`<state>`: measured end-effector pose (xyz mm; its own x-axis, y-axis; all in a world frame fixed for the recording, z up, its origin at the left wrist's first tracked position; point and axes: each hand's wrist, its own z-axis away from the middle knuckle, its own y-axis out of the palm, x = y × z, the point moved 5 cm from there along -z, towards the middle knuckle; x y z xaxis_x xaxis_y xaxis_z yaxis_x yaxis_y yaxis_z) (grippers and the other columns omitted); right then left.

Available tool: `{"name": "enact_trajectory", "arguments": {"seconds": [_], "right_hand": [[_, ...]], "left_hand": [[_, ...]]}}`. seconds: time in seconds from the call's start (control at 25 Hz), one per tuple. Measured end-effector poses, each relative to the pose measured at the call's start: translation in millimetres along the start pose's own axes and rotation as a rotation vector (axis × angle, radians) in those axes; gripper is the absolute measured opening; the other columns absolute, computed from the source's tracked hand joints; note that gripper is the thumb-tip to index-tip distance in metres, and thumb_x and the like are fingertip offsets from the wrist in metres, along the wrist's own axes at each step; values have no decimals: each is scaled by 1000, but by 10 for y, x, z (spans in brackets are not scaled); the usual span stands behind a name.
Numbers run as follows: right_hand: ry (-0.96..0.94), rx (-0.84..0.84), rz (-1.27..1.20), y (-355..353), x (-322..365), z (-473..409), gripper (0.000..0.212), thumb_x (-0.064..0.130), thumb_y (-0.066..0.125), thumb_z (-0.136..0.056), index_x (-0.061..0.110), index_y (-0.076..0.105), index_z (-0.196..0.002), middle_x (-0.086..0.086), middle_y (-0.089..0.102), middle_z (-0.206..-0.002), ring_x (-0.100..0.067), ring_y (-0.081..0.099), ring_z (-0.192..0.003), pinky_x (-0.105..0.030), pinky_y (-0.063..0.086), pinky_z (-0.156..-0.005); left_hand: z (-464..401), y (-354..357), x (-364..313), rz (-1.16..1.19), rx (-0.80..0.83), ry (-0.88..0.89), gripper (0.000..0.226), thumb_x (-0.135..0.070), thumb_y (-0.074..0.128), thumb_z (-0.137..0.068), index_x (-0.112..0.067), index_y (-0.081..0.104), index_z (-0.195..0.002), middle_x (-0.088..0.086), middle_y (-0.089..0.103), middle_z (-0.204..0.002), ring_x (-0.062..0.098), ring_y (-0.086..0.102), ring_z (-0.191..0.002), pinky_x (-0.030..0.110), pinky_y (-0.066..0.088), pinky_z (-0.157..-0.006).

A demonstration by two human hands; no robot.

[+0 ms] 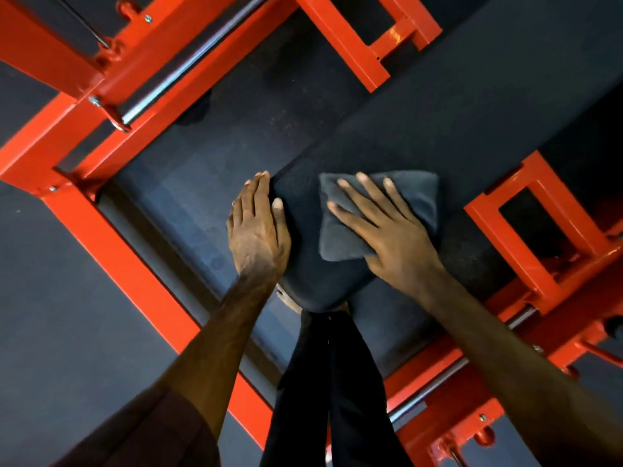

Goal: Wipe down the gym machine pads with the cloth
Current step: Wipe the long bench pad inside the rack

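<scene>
Right hand (391,230), fingers spread flat, presses the folded cloth (381,214) on the black pad (472,112), frame centre; left hand (258,227), fingers together, steadies its edge. Best: long overlapping strokes, even pressure.

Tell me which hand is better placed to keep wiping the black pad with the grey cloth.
The right hand. It lies flat, fingers spread, on the folded grey cloth atop the long black padded bench. The left hand rests on the pad's near edge, touching no cloth.
</scene>
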<state>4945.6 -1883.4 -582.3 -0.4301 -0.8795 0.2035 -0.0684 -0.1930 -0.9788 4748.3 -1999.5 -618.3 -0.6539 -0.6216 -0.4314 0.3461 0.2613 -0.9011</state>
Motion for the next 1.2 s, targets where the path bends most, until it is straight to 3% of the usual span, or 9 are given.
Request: {"name": "enact_trajectory", "arguments": {"seconds": [0.24,0.32,0.4,0.48,0.72,0.8,0.92,1.12,1.2], "right_hand": [[501,-79,-51,-18,-40,-332,91,15,72,-78,21,37,-163,-9,24,-173,-34,18,-161,-58,17,-129],[441,-66,-76,27,134,-379,91,20,71,-79,20,35,-163,-11,22,-174,-36,15,-161,-59,16,-129],[176,8,-77,71,325,15,81,22,62,-85,18,38,-162,-11,22,-173,-37,14,-162,-61,18,-127],[79,54,-65,21,361,512,71,18,52,-88,17,45,-159,-9,28,-172,-35,19,-161,-63,23,-124],[481,-78,-79,-13,163,-9,85,17,61,-78,18,41,-161,-9,26,-173,-34,19,-161,-60,19,-127],[305,-22,-75,83,342,31,88,21,69,-82,18,37,-163,-11,22,-174,-37,14,-161,-61,19,-126],[15,82,-20,50,391,652,75,17,57,-89,20,40,-162,-9,25,-173,-36,17,-161,-63,22,-125],[493,-62,-108,-66,-93,489,81,20,54,-79,16,44,-159,-10,29,-172,-34,18,-161,-64,18,-127],[509,-95,-128,-47,26,194,85,21,66,-78,16,43,-160,-11,27,-172,-36,17,-161,-64,18,-126]], "left_hand": [[15,17,36,11,-62,11,49,-34,39,-114,-15,46,-159,7,50,-160,28,46,-146,53,40,-118],[24,6,45,20,-57,11,49,-34,39,-114,-15,45,-159,7,49,-160,28,46,-147,53,40,-118],[15,4,41,30,-32,21,50,-35,39,-114,-14,44,-160,9,49,-160,30,46,-146,55,40,-118],[-1,1,46,40,-6,20,51,-35,39,-114,-14,43,-160,10,49,-160,31,47,-145,57,40,-117],[-5,2,40,35,-9,20,52,-36,37,-114,-13,43,-160,11,50,-159,32,48,-142,55,39,-118],[0,-10,55,36,4,17,52,-37,36,-114,-13,42,-160,11,49,-160,33,47,-143,55,38,-119],[-24,-19,44,49,69,20,54,-39,34,-114,-13,39,-162,12,45,-163,33,43,-148,57,32,-124],[-137,-15,-78,-9,82,133,54,-35,38,-113,-9,39,-161,16,47,-161,32,40,-151,55,19,-131],[-204,5,-165,-37,81,166,54,-34,40,-113,-9,40,-161,16,48,-160,33,43,-149,55,20,-130]]}}
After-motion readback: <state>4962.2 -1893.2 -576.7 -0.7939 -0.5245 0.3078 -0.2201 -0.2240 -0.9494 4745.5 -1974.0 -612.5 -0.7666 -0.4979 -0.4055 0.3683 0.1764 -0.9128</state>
